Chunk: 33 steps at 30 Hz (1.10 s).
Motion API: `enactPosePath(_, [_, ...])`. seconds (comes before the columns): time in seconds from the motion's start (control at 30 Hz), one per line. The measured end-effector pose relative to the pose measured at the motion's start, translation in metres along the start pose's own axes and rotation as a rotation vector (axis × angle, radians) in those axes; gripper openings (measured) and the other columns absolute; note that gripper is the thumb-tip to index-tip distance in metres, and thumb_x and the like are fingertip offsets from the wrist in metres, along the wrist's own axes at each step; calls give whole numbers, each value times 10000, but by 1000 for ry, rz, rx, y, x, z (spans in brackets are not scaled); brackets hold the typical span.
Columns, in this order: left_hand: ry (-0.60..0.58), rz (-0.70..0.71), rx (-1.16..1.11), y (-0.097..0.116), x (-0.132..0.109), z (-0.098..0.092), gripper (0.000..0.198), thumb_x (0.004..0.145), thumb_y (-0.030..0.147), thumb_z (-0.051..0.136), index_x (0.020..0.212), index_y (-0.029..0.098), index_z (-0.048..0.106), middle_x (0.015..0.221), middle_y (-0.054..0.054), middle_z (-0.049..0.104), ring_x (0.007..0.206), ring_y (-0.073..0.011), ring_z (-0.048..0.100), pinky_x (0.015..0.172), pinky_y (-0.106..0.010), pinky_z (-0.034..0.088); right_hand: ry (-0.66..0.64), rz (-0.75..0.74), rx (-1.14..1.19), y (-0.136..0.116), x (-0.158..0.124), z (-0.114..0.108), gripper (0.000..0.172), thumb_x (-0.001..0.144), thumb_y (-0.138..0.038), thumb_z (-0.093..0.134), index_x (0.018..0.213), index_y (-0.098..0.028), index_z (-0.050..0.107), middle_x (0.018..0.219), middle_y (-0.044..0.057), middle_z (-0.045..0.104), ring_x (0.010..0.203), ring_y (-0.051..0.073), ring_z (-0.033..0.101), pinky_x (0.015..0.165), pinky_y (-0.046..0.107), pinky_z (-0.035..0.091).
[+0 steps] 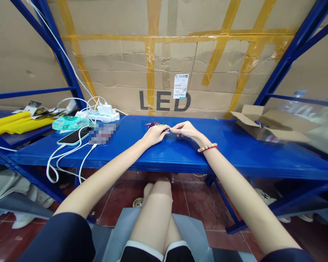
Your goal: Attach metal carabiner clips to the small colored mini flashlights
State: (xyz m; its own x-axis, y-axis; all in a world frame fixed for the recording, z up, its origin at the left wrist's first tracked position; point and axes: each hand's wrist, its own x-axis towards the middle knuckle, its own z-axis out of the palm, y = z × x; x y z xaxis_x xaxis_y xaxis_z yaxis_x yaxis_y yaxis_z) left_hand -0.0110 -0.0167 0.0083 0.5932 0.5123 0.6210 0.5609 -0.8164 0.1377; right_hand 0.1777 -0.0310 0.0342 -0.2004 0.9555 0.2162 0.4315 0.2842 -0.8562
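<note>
Over the middle of the blue table (pixel 186 154), my two hands meet at the fingertips. My left hand (pixel 154 135) is closed, with a small dark, shiny piece (pixel 167 130) showing at its fingertips; its kind is too small to make out. From the other side, my right hand (pixel 188 130) pinches the end of that piece between thumb and forefinger, the other fingers curled. Just behind my left hand lies a little cluster of shiny purple, red and green items (pixel 151 124), partly hidden by the hand.
A phone (pixel 73 136) with white cables and a power strip (pixel 106 115) lie to the left, near a teal packet (pixel 69 123) and yellow tubes (pixel 22 122). An opened cardboard box (pixel 273 125) stands right. A large carton (pixel 120 76) marked LED rises behind the table.
</note>
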Motion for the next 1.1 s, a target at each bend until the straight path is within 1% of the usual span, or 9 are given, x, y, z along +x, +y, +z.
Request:
enactPosePath(0.1, [-4,-52,-23,2,0,-1,223,895,225,482,1104,205,557,1019,-48,705,925,-193,664,781,-292,508,8,25,47,-3,-2,1,468,460,-510,816,698,-117,730,480,-8,543,462,63,437,407,191,297])
enactPosePath(0.23, [-25,-79,7,5,1,-3,177,901,228,468,1050,197,558,965,-53,707,866,-202,671,739,-288,499,1,17,51,0,0,2,453,479,-510,810,694,-120,727,500,4,563,467,67,447,401,193,302])
enactPosePath(0.33, [-42,-130,30,7,3,-2,185,904,222,451,1051,198,562,963,-59,706,860,-215,671,734,-296,495,5,-60,22,6,5,1,448,508,-509,798,716,-117,733,547,24,609,458,68,450,412,203,327])
enactPosePath(0.47, [-35,-196,14,7,4,-1,173,903,235,448,1032,211,560,939,-47,703,850,-208,667,742,-288,489,97,-202,64,11,10,-2,490,493,-494,807,791,-110,739,725,71,692,478,76,490,458,221,401])
enactPosePath(0.53, [-26,-219,-9,6,4,-1,166,903,237,443,1023,211,556,898,-42,701,834,-202,664,748,-285,484,125,-248,80,12,11,-3,519,496,-498,805,838,-114,740,754,82,702,483,86,509,466,228,418])
enactPosePath(0.6, [-23,-236,-30,5,4,-1,165,906,239,433,1016,208,553,857,-39,697,812,-201,659,742,-285,480,110,-291,63,13,12,-2,515,506,-506,798,845,-123,744,761,85,706,475,92,517,468,236,427])
enactPosePath(0.77, [-35,-193,-54,3,5,-1,183,927,250,388,962,200,560,821,-40,676,794,-198,643,725,-280,465,81,-374,-10,16,15,0,472,540,-541,769,781,-136,754,780,91,706,435,83,511,457,240,419])
enactPosePath(0.93, [-48,-166,-33,3,5,-1,191,932,246,379,975,194,558,828,-44,670,795,-201,639,707,-281,457,95,-389,-12,20,16,-1,477,549,-552,763,786,-139,758,803,96,706,431,79,513,446,232,406])
enactPosePath(1.1, [-81,-148,-14,4,4,-1,187,927,230,382,984,189,555,854,-52,679,792,-200,646,692,-278,463,98,-401,-20,20,15,-1,468,551,-548,765,762,-129,757,774,96,700,441,90,526,450,239,416])
